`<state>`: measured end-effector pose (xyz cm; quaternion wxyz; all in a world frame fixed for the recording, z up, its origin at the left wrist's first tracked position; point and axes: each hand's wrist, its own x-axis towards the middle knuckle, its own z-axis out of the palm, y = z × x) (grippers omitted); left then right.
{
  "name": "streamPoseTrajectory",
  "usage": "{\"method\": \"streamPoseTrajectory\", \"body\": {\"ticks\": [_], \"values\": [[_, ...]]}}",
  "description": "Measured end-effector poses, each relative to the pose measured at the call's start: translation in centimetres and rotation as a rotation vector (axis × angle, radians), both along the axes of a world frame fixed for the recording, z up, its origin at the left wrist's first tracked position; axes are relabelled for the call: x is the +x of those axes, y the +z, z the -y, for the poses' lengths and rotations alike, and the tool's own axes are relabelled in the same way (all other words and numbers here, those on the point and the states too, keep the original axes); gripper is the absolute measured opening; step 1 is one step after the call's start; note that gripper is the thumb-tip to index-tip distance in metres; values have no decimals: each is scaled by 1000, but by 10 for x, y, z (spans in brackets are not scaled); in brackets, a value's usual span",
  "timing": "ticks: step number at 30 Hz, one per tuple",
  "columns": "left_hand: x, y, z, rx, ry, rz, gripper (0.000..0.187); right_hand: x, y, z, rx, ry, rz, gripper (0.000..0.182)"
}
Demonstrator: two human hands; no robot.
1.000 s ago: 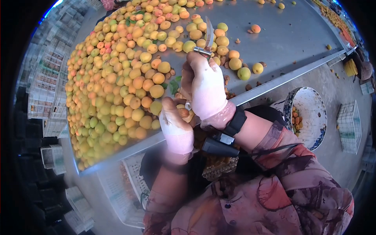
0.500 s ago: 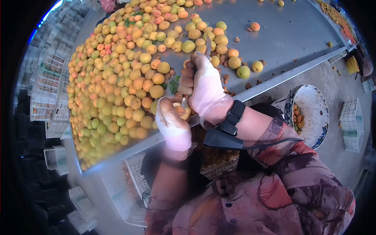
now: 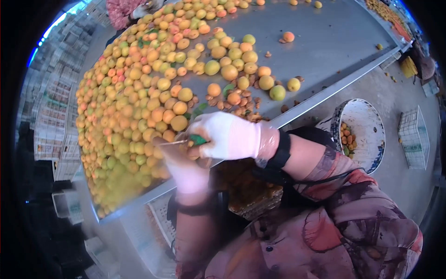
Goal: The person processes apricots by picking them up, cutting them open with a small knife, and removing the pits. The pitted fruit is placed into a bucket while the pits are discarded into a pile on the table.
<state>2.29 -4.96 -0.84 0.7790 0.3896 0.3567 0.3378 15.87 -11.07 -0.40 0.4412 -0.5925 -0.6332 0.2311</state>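
My right hand (image 3: pixel 220 136), in a white and pink glove, is closed on a small knife (image 3: pixel 197 139) with a green part near its fingers. The thin blade points left across my left hand (image 3: pixel 181 160), whose glove is blurred. What the left fingers hold, if anything, is hidden. Both hands meet at the near edge of the metal table (image 3: pixel 320 51). A large heap of yellow-orange apricots (image 3: pixel 134 107) lies beside and beyond them. Pits and brown scraps (image 3: pixel 246 107) lie just past my right hand.
A white bucket (image 3: pixel 367 132) with some fruit stands right of the table. A white crate (image 3: pixel 413 139) is farther right. More crates (image 3: pixel 53 116) are stacked at the left. Another person's gloved hand (image 3: pixel 147 8) shows at the top. A crate lies below the table edge.
My right hand has moved down and left, over to my left hand, and its blade now points left. The view has shifted slightly, and more of the other person shows.
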Motion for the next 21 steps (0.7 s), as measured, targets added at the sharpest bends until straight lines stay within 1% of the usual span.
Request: {"method": "streamPoseTrajectory", "body": {"ticks": [1, 2, 3, 4, 5, 6, 7, 8, 10, 11, 12, 13, 14, 15, 16, 17, 18, 20, 21], "values": [[1, -3, 3, 235, 31, -81, 68, -5, -6, 0, 42, -47, 28, 34], [1, -10, -6, 305, -94, 98, 68, -10, -10, 1, 84, -93, 55, 33], [1, -16, -3, 420, -33, -16, 63, -13, -12, 1, 137, -156, 57, 30], [3, -14, 2, 533, 30, -130, 58, -12, -9, 1, 135, -165, 64, 30], [-5, -26, -3, 531, 22, -123, 58, -12, -7, 2, 63, -218, -9, 29], [-18, -46, -17, 535, -117, -283, 47, -11, -5, 2, -9, -270, -82, 30], [-23, -57, -24, 537, -251, -441, 36, -9, -14, -2, 36, -341, -175, 30], [-20, -42, -20, 536, -253, -432, 36, -2, -1, 4, -32, -372, -189, 32], [-19, -5, -9, 1266, -823, -364, 23, 18, 12, 12, -160, -417, -44, 35], [-16, 3, -2, 1070, -996, -462, 29, 33, 7, 14, -188, -418, -23, 36], [-14, 9, 6, 861, -1159, -554, 35, 47, 4, 17, -151, -452, -5, 35], [-10, 15, 14, 608, -1236, -546, 37, 61, 12, 21, -244, -560, 179, 35], [-11, 12, 14, 605, -1231, -541, 37, 79, 0, 25, -226, -634, 310, 34], [-12, 7, 14, 777, -1202, -519, 34, 91, 1, 27, -318, -720, 413, 35], [-13, 5, 13, 948, -1164, -495, 31, 100, 1, 30, -447, -795, 430, 34], [-11, 10, 11, 897, -1155, -478, 34, 107, 0, 31, -553, -779, 491, 35], [-11, 13, 8, 895, -1147, -477, 34, 110, -1, 36, -605, -762, 543, 34], [-11, 16, 5, 663, -1088, -430, 35, 121, -13, 39, -610, -787, 577, 32], [-12, 12, 4, 610, -1031, -378, 37, 125, -15, 42, -606, -781, 584, 32]]}}
